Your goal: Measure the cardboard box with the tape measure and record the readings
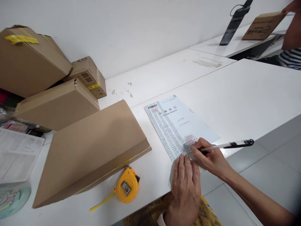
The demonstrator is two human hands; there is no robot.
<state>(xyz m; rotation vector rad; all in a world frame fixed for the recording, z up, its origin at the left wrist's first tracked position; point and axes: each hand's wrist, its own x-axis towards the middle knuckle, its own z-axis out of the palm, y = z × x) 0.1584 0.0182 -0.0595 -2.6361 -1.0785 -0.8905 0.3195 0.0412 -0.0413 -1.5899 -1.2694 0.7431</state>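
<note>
A black-capped pen (231, 145) is gripped in my right hand (209, 158), its tip low over a printed test report (188, 116). Its cover reads "Testing Report" and has columns of handwritten characters down the left side, plus a red round stamp near the lower edge. My left hand (185, 188) lies flat with fingers stretched out, the fingertips resting on the report's near edge. The pen tip is partly hidden by my right fingers.
A flat cardboard box (98, 147) lies left of the report, with a yellow tape measure (127, 185) in front. More cardboard boxes (35, 59) are stacked at the left. Printed sheets (17, 153) lie far left. A dark bottle (231, 28) and another person (291, 37) are at the right.
</note>
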